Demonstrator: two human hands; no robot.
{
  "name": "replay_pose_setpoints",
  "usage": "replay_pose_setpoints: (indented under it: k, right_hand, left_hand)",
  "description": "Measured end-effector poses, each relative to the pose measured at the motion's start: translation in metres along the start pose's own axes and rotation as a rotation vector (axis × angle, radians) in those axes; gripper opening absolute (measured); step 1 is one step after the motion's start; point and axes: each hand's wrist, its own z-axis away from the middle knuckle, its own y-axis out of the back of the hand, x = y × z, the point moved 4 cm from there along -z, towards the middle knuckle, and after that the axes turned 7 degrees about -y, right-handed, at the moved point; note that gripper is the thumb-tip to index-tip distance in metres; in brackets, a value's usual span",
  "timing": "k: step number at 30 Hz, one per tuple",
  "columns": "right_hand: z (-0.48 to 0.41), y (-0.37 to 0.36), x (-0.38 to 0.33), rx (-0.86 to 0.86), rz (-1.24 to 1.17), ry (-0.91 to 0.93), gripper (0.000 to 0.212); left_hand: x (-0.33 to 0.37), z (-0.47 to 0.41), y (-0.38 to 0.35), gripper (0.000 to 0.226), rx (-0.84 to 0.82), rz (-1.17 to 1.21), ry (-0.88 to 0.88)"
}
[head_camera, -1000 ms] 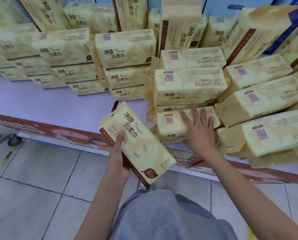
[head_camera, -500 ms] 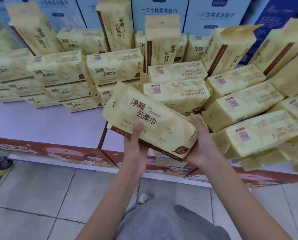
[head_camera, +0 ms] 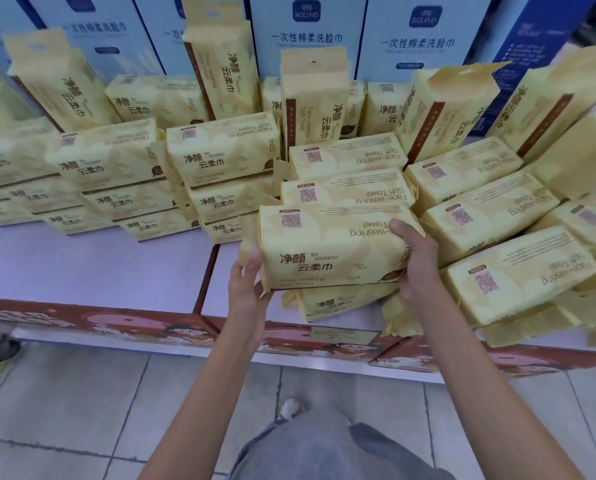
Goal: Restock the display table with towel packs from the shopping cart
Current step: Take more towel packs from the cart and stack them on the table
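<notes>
I hold one towel pack [head_camera: 327, 247] in both hands at the centre of the frame. My left hand [head_camera: 246, 289] grips its left end, with the fingers curled around the lower corner and the crimped end flap. My right hand [head_camera: 416, 261] grips its right end, with the thumb lying on the top face and the fingers wrapped around the end. Both hands are clamped on the pack, one at each end.

The pack lies level, long side across the frame, with its printed front face toward me. It sits directly over a second pack [head_camera: 338, 301] that lies flat near the front edge of the desk [head_camera: 99, 268]. I cannot tell whether the two packs touch.

More flat packs are stepped up behind the held pack. Low stacks [head_camera: 116, 188] fill the centre left of the frame, and tilted packs [head_camera: 490, 216] crowd the right. Several packs stand upright [head_camera: 310, 98] in the upper part. Light blue boxes [head_camera: 307, 32] line the top of the frame.

A red printed band [head_camera: 82, 318] runs along the desk front. The tiled floor [head_camera: 64, 410] fills the lower frame. A black caster [head_camera: 2, 348] shows at the left edge.
</notes>
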Motion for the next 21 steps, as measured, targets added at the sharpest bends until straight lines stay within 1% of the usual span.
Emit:
replay_pose_setpoints:
  k: [1,4,5,6,7,8,12,14,17,21]
  right_hand:
    - [0.000,0.000,0.000,0.014,0.009,0.039,0.036]
    - [0.000,0.003,0.006,0.132,0.054,0.139,0.020]
    - [-0.002,0.003,0.009,0.187,0.072,0.163,0.016]
    - [-0.003,0.003,0.012,0.249,0.086,0.177,0.012]
    - [-0.003,0.002,0.015,0.305,0.094,0.176,0.016]
    - [-0.002,0.000,0.018,0.349,0.089,0.172,0.025]
    - [0.007,-0.006,0.038,0.416,0.036,0.144,0.061]
    - [0.008,-0.007,0.043,0.445,-0.006,0.120,0.071]
    - [0.002,-0.006,0.041,0.458,-0.029,0.087,0.070]
    - [-0.004,-0.005,0.042,0.455,-0.002,0.065,0.067]
  left_hand:
    - [-0.001,-0.002,0.001,0.081,0.003,0.000,0.023]
    - [-0.006,0.002,-0.003,0.108,-0.047,-0.122,0.095]
    - [-0.009,0.006,-0.008,0.114,-0.086,-0.185,0.093]
    - [-0.014,0.009,-0.013,0.110,-0.114,-0.234,0.082]
    - [-0.021,0.012,-0.018,0.100,-0.125,-0.257,0.069]
    - [-0.028,0.013,-0.022,0.091,-0.120,-0.256,0.053]
    - [-0.046,0.008,-0.035,0.074,-0.105,-0.221,-0.022]
    - [-0.048,0.005,-0.040,0.079,-0.109,-0.231,-0.028]
    - [-0.047,-0.002,-0.045,0.086,-0.121,-0.265,-0.087]
    - [-0.045,-0.005,-0.046,0.108,-0.124,-0.380,-0.134]
